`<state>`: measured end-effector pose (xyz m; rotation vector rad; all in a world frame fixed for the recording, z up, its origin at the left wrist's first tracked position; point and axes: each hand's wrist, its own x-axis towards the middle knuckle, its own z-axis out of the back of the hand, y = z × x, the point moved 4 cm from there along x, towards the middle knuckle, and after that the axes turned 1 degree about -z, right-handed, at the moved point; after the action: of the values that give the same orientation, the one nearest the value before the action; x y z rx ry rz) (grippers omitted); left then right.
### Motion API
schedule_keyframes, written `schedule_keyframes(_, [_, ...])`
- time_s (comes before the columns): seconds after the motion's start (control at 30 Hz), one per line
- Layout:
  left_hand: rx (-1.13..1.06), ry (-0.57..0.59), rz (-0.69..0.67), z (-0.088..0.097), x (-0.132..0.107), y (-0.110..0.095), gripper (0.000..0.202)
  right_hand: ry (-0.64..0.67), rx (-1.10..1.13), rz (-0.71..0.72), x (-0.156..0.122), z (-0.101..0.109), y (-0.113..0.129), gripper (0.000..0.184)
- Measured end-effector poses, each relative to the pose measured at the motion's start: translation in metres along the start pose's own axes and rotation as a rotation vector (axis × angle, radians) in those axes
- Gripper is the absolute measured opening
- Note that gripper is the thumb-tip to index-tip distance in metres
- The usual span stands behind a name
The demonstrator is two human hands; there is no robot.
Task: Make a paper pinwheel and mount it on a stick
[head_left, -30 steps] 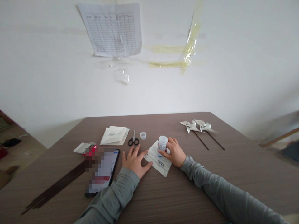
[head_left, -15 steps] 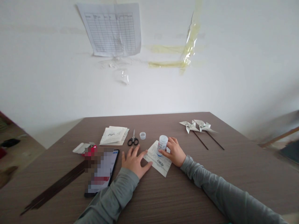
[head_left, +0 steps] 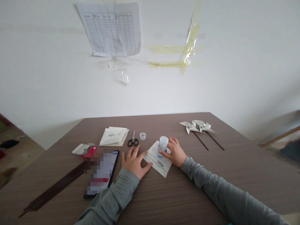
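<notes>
Small plastic bottle [head_left: 163, 143], translucent with a printed label, stands upright on a sheet of printed paper [head_left: 161, 167] on a brown table [head_left: 178, 203]. The person's right hand [head_left: 176, 153] is curled round its side, thumb on the near face, fingers behind. The left hand [head_left: 134, 163] lies palm down with fingers spread, holding nothing; its thumb tip overlaps the paper's left edge, its index fingertip beside the left corner.

The bottle looks light and fairly stiff, with smooth walls that could slip; a wrap round the middle of its side, as now, seems the surest hold. How full it is cannot be told. The paper looks thin, easily creased or dragged, and best steadied flat by its edges.

Beyond the left hand lie black-handled scissors [head_left: 133, 138], with a small translucent cap [head_left: 142, 136] just beside them. Folded papers [head_left: 113, 136] rest farther left; two paper pinwheels [head_left: 191, 127] on dark sticks lie toward the far right.
</notes>
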<state>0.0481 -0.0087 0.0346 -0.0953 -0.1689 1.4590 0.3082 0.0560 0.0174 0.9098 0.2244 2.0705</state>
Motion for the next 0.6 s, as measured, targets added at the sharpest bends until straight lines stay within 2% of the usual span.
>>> schedule_keyframes(0.6, [-0.003, -0.006, -0.005, 0.0007, -0.0010, -0.0009, 0.062, -0.030, 0.029, -0.047, -0.0022, 0.0020, -0.0045, 0.033])
